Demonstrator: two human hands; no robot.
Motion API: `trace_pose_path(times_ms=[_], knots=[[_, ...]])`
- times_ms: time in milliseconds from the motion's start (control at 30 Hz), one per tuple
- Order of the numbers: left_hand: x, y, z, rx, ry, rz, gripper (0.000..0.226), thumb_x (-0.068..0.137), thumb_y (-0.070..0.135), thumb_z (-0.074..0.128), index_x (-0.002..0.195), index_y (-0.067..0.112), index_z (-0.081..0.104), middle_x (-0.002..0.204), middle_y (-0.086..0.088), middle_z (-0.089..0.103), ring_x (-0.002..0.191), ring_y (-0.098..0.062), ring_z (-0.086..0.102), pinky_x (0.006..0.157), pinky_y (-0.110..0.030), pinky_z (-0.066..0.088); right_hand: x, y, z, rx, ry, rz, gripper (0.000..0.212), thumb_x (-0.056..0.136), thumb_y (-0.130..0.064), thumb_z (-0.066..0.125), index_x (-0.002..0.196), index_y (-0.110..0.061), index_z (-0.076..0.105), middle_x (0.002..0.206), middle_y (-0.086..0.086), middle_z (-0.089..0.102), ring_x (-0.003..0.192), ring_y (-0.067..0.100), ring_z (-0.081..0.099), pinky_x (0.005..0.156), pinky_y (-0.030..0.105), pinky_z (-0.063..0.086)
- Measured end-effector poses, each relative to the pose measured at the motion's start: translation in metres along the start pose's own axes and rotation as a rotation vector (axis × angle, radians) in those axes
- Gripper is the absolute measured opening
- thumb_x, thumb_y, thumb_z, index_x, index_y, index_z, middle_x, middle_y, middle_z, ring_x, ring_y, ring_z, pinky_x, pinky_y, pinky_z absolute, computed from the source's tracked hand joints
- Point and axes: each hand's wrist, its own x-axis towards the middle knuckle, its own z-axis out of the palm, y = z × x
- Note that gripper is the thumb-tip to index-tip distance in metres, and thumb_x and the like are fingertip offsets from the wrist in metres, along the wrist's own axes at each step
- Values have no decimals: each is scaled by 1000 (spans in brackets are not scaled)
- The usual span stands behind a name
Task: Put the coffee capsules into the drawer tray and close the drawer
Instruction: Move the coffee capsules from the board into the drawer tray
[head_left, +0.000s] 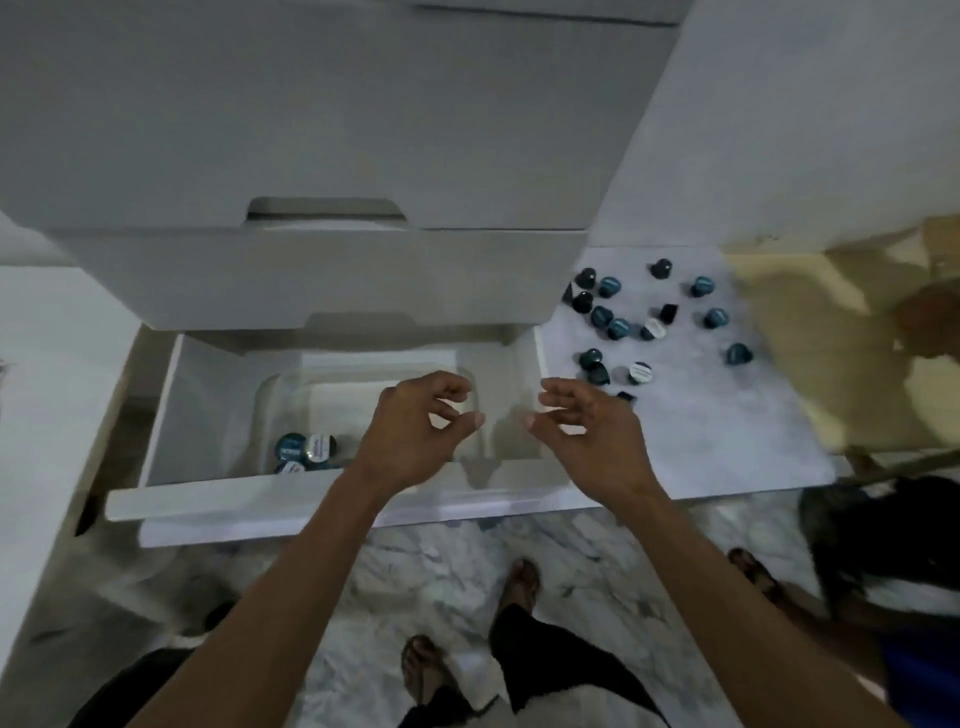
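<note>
White drawer (332, 506) open | hands (415, 431) (587, 436) loosely curled, empty, above tray (270, 400) | capsules (618, 327) right

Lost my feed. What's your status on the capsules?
Left hand and right hand empty, fingers loosely curled over the open drawer. A few capsules in tray; most capsules on the counter at right. Nothing blocking.

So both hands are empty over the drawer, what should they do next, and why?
Probably the right hand should reach right for one of the dark blue coffee capsules scattered on the white mat. Only a few capsules lie in the clear plastic tray, and the white drawer is open.
</note>
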Motion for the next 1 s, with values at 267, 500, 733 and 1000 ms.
trace_pose_path(times_ms=[267,500,733,1000], knots=[[36,97,85,-66,-27,140,28,80,26,78,106,21,70,97,12,69,79,2,65,67,-10,48,5,38,-127,-25,175,18,31,80,-29,79,109,-29,68,99,-11,72,82,-4,68,74,14,55],[84,117,183,74,70,94,19,81,18,75,100,18,69,91,8,69,75,-2,65,68,-13,50,80,103,-210,-27,114,0,36,82,-27,77,116,-20,67,101,-6,71,85,-2,66,67,5,49],[82,95,266,265,102,-158,31,83,22,74,113,17,67,104,-1,70,84,-11,62,76,-26,51,134,164,-241,-134,-95,-16,31,83,-24,76,112,-18,68,98,-4,71,77,-1,64,64,3,46],[107,68,323,303,178,-240,23,85,23,70,107,19,65,104,-1,66,95,-18,60,79,-25,45,176,205,-199,-271,-286,-201,41,80,-9,73,120,-14,66,119,5,66,103,23,63,88,19,40]])
